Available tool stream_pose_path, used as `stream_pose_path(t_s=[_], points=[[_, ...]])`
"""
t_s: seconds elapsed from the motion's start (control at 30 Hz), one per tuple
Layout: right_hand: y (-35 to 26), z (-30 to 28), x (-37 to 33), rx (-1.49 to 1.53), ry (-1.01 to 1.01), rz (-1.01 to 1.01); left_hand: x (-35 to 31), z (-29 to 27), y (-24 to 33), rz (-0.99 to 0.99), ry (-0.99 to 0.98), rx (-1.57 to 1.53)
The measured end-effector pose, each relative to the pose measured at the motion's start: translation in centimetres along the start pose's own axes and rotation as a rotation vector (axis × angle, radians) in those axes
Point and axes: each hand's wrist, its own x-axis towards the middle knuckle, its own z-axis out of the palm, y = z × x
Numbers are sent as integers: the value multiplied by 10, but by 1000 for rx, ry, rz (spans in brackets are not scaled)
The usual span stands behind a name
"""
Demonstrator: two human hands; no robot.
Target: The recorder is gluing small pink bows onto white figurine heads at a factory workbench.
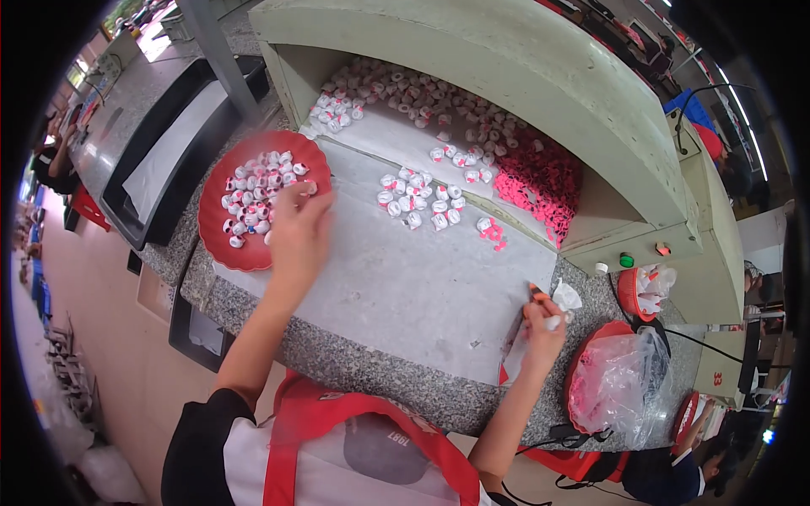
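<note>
My left hand (301, 229) is over the right side of a scalloped red tray (213, 211) that holds many small white pieces with pink and dark marks. Its fingertips are closed on one small white piece (311, 188). On the right, my right hand (544, 331) grips a slim orange-and-black hand tool (537, 293) above the paper's edge; its exact kind is unclear. A crumpled white scrap (566, 295) lies beside that hand. Between the hands, a cluster of white pieces (413, 198) and some loose pink bits (496, 234) rest on white paper (396, 287).
A pale green lamp-lit cabinet (472, 42) opens toward me, with more white pieces and a pink heap (540, 185) inside. To its right are a red basket (629, 293) and a red tray under clear plastic (620, 379). A black tray (139, 160) stands far left.
</note>
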Motion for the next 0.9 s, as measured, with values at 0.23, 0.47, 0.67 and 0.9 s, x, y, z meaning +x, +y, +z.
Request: stream_pose_path(t_s=[0.23, 0.47, 0.67, 0.9], points=[[-4, -7, -21, 90, -31, -157, 5, 92, 48, -20, -495, 46], [-68, 41, -90, 305, -226, -220, -13, 13, 72, -862, -875, -1764], [-92, 42, -120, 214, -146, -322, -15, -9, 87, -951, -1012, -1925], [-86, 38, -129, 292, 10, -484, -20, -15, 99, -714, -918, -1850]])
